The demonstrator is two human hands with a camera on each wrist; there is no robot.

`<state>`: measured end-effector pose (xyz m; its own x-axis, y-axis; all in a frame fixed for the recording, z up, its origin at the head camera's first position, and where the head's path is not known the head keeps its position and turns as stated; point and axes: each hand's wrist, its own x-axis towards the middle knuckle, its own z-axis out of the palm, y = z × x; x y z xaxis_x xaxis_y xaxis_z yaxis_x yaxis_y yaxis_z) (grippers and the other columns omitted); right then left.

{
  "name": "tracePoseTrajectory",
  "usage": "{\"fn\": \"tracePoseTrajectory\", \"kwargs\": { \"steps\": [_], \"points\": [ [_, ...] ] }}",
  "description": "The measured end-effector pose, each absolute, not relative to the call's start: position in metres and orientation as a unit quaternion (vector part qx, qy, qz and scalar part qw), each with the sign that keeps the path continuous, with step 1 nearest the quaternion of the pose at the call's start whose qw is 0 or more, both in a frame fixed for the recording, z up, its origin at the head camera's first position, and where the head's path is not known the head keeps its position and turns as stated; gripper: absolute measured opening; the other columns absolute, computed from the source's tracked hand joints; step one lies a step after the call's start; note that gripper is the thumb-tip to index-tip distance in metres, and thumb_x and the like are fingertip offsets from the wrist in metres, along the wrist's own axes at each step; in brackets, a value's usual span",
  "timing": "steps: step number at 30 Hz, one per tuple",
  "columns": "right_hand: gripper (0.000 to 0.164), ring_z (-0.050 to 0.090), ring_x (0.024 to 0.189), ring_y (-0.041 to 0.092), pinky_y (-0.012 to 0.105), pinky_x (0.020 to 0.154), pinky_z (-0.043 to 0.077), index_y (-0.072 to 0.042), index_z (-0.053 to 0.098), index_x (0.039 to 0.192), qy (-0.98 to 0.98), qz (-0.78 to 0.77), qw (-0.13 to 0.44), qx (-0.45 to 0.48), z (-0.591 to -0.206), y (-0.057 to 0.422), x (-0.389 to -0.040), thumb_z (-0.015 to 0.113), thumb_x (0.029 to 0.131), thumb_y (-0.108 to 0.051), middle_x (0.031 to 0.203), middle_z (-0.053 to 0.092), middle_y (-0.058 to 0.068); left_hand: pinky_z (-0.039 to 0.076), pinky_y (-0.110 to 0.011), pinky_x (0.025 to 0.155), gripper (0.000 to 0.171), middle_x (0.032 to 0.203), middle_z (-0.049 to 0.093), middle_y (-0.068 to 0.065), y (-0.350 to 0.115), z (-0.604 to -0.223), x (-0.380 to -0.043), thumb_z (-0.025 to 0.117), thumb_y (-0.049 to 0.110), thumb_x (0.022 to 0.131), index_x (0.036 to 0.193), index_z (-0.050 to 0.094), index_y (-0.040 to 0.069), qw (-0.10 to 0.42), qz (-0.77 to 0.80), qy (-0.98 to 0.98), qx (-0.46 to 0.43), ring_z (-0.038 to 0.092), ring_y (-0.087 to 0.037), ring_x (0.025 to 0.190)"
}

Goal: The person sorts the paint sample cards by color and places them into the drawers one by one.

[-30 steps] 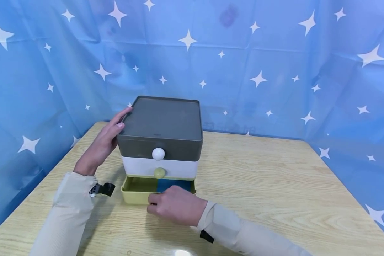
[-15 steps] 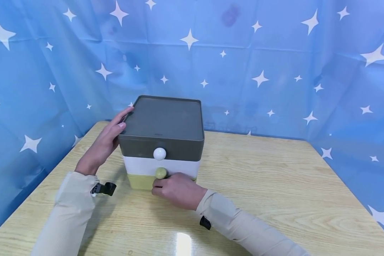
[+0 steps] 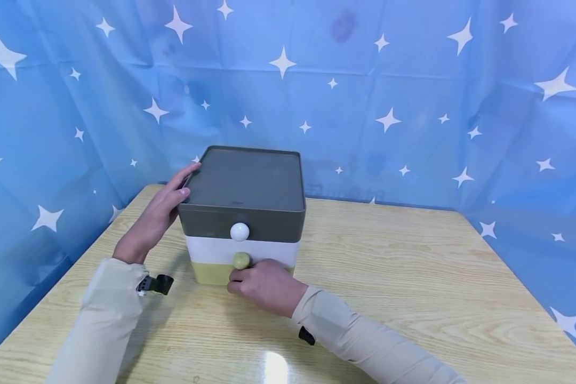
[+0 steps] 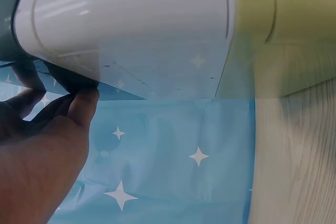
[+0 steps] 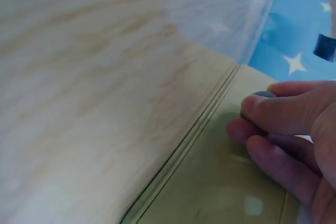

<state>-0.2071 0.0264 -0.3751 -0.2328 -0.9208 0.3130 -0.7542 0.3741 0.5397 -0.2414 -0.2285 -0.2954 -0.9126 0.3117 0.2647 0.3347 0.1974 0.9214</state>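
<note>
A small three-tier drawer unit (image 3: 252,181) stands on the wooden table, dark grey on top, white in the middle, yellow-green at the bottom. My left hand (image 3: 149,221) rests on the left side of the grey tier, fingers extended along its upper edge. Low at the front, my right hand (image 3: 266,288) pinches the round knob (image 5: 264,94) of the yellow-green bottom drawer (image 3: 210,273), which sits pushed in. In the right wrist view thumb and fingers close round that dark knob. Above are a white knob (image 3: 239,231) and a green knob (image 3: 241,260).
Wood-grain table (image 3: 413,282) extends to the right and in front of the unit. A blue curtain (image 3: 341,106) with white stars hangs behind and along both sides. Black straps (image 3: 154,284) circle the wrists over light sleeves.
The bottom drawer stood pulled out a second ago, with something blue inside. My right hand has moved away from me with it, and it is now in. The left hand stayed in place.
</note>
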Motion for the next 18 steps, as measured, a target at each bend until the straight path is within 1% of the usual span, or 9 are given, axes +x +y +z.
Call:
{"fn": "tracePoseTrajectory", "kwargs": {
  "steps": [2, 4, 7, 9, 11, 13, 16, 18],
  "points": [
    [0.023, 0.068, 0.087, -0.007, 0.015, 0.067, 0.054, -0.033, 0.073, 0.098, -0.778, -0.134, 0.277, 0.547, -0.372, 0.029, -0.206, 0.071, 0.092, -0.011, 0.102, 0.072, -0.023, 0.015, -0.06, 0.121, 0.056, 0.172, 0.002, 0.003, -0.228, -0.297, -0.242, 0.03, 0.041, 0.109, 0.162, 0.016, 0.032, 0.007, -0.598, -0.773, -0.211, 0.01, -0.032, 0.157],
    [0.026, 0.069, 0.095, -0.006, 0.016, 0.069, 0.054, -0.033, 0.073, 0.108, -0.787, -0.119, 0.239, 0.556, -0.366, 0.033, -0.203, 0.069, 0.094, -0.011, 0.109, 0.073, -0.022, 0.014, -0.061, 0.121, 0.056, 0.172, 0.001, 0.003, -0.227, -0.298, -0.244, 0.029, 0.041, 0.109, 0.162, 0.015, 0.032, 0.006, -0.599, -0.772, -0.213, 0.009, -0.032, 0.157],
    [0.038, 0.068, 0.105, -0.003, 0.016, 0.075, 0.055, -0.03, 0.071, 0.121, -0.802, -0.071, 0.144, 0.575, -0.351, 0.05, -0.195, 0.071, 0.091, -0.008, 0.118, 0.072, -0.018, 0.013, -0.061, 0.122, 0.056, 0.172, 0.001, 0.003, -0.227, -0.299, -0.246, 0.03, 0.041, 0.109, 0.162, 0.015, 0.031, 0.007, -0.601, -0.769, -0.216, 0.008, -0.032, 0.158],
    [0.038, 0.069, 0.106, 0.0, 0.017, 0.078, 0.055, -0.026, 0.071, 0.123, -0.81, -0.025, 0.079, 0.58, -0.341, 0.067, -0.19, 0.074, 0.088, -0.009, 0.119, 0.073, -0.014, 0.012, -0.062, 0.122, 0.056, 0.172, 0.001, 0.003, -0.228, -0.3, -0.246, 0.03, 0.041, 0.109, 0.163, 0.015, 0.031, 0.007, -0.598, -0.772, -0.216, 0.007, -0.032, 0.158],
    [0.037, 0.07, 0.102, 0.002, 0.016, 0.082, 0.054, -0.021, 0.072, 0.121, -0.817, 0.023, 0.034, 0.575, -0.332, 0.09, -0.186, 0.077, 0.086, -0.011, 0.118, 0.074, -0.009, 0.011, -0.064, 0.122, 0.057, 0.172, 0.001, 0.002, -0.23, -0.3, -0.246, 0.03, 0.042, 0.109, 0.163, 0.014, 0.032, 0.008, -0.585, -0.783, -0.214, 0.005, -0.033, 0.158],
    [0.032, 0.072, 0.095, 0.004, 0.016, 0.082, 0.055, -0.017, 0.073, 0.118, -0.83, 0.074, 0.017, 0.552, -0.324, 0.115, -0.186, 0.078, 0.086, -0.015, 0.114, 0.075, -0.006, 0.01, -0.068, 0.121, 0.057, 0.172, 0.002, 0.001, -0.235, -0.3, -0.244, 0.027, 0.044, 0.109, 0.163, 0.012, 0.033, 0.012, -0.561, -0.801, -0.209, 0.005, -0.034, 0.158],
    [0.025, 0.071, 0.085, 0.004, 0.017, 0.074, 0.056, -0.013, 0.075, 0.113, -0.857, 0.132, 0.028, 0.498, -0.316, 0.157, -0.193, 0.077, 0.088, -0.015, 0.109, 0.077, -0.001, 0.009, -0.076, 0.115, 0.054, 0.172, 0.008, -0.004, -0.246, -0.303, -0.242, 0.021, 0.048, 0.109, 0.162, 0.011, 0.038, 0.021, -0.522, -0.829, -0.202, 0.005, -0.039, 0.158],
    [0.019, 0.071, 0.083, 0.003, 0.019, 0.072, 0.057, -0.013, 0.075, 0.11, -0.88, 0.146, 0.038, 0.45, -0.312, 0.184, -0.202, 0.074, 0.091, -0.017, 0.106, 0.077, -0.001, 0.009, -0.08, 0.112, 0.053, 0.171, 0.012, -0.009, -0.257, -0.304, -0.239, 0.016, 0.048, 0.109, 0.161, 0.01, 0.039, 0.038, -0.49, -0.848, -0.199, 0.006, -0.044, 0.156]
  ]
}}
